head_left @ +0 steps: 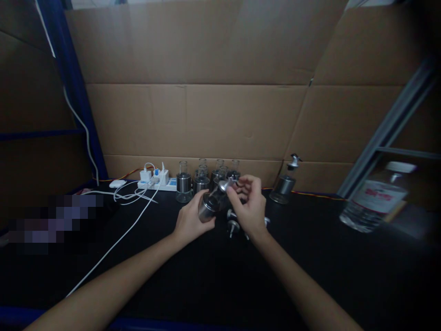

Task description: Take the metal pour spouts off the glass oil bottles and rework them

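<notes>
My left hand (189, 222) is wrapped round a small glass bottle with a steel base (208, 208), held tilted above the black table (193, 276). My right hand (248, 203) pinches a metal pourer cap (224, 185) at the bottle's neck. Behind my hands stand several more glass bottles without caps (203, 180) in a row by the cardboard wall. Loose metal caps (233, 225) lie on the table just under my right hand. One bottle with its pourer fitted (284, 186) stands apart to the right.
A white power strip with plugs (156, 180) and trailing white cables (131, 195) lie at the back left. A large clear plastic water bottle (374, 198) lies at the right. Cardboard sheets (206, 115) wall off the back; a metal frame (389, 128) leans at right.
</notes>
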Demonstrator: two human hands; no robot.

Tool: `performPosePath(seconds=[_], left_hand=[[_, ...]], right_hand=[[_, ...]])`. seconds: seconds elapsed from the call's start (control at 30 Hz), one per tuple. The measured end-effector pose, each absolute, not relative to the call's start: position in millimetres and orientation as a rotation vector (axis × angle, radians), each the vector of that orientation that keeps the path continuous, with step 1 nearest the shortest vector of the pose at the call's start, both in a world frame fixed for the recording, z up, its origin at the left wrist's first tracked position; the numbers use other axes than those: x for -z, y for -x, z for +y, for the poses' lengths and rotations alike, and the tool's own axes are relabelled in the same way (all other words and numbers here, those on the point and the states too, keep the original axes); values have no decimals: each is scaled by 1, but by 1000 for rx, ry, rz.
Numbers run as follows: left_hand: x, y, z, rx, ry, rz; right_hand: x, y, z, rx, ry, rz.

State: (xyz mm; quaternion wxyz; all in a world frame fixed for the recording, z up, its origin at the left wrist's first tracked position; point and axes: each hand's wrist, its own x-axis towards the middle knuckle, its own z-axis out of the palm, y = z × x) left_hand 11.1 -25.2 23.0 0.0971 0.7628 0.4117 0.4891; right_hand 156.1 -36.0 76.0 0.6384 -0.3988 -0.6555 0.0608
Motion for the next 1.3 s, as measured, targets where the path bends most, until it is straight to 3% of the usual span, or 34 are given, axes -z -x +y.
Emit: performPosePath(seconds=[0.27,0.53,1.0,1.1,1.3], left_hand=[[-26,-9,-27,-1250,-2673,1332],[-26,-9,-28,-1244,-2654,1380],[-25,-10,-28,-1295,-2603,1358],[-24,-10,-27,-1298,-2598,1343],[-25,-13,-27,-1284,-2610,1296]], right_hand=[[-86,-171,-35,141,1081,-1558],[-85,-175,-31,116,1102,-1597],[-70,-164,-21,-755,831,-1263],[-72,-164,-23,-613,859,-1294],[-85,-171,-34,128,1027,-1505]])
